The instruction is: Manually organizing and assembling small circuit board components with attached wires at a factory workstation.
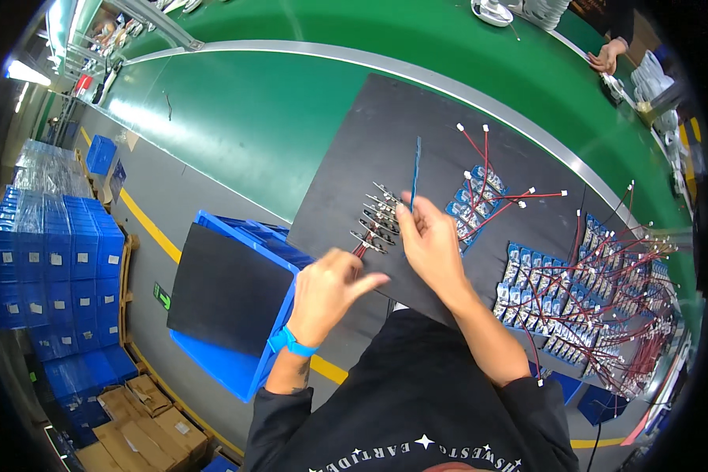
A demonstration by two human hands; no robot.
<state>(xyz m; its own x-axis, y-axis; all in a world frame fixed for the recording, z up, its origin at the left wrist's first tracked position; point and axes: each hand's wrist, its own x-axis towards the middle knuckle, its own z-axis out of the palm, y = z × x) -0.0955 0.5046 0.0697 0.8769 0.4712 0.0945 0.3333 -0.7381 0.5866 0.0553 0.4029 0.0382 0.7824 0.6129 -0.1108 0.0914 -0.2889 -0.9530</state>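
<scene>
One thin blue strip [417, 161] is held nearly upright above the black surface [346, 149], near the middle of the frame. It is pinched at its lower end between the thumb and forefinger of the right hand [422, 219], which is closed only at the fingertips. The left hand [326, 287] is half unfolded at lower centre, its thumb spread away from the bent fingers; nothing is seen in its grip, but the underside is hidden.

The strip is seen edge-on, so its face cannot be read well. It is judged to be light, rather stiff and easily damaged if bent; the hold is best taken by the edges or at one end, with little pressure.

Just left of the right hand, small parts [379, 223] are laid in a row, and the left hand is nearest to their lower end. To the right, blue boards [480, 197] with red leads [487, 145] are laid; the leads are spread loosely and could be caught by a sleeve. Farther right, a bigger group of boards [531, 267] is covered by tangled leads, so passage there is judged to be difficult. At lower left, a blue crate [212, 362] is placed beside the surface, with a black sheet [228, 287] over it.
</scene>
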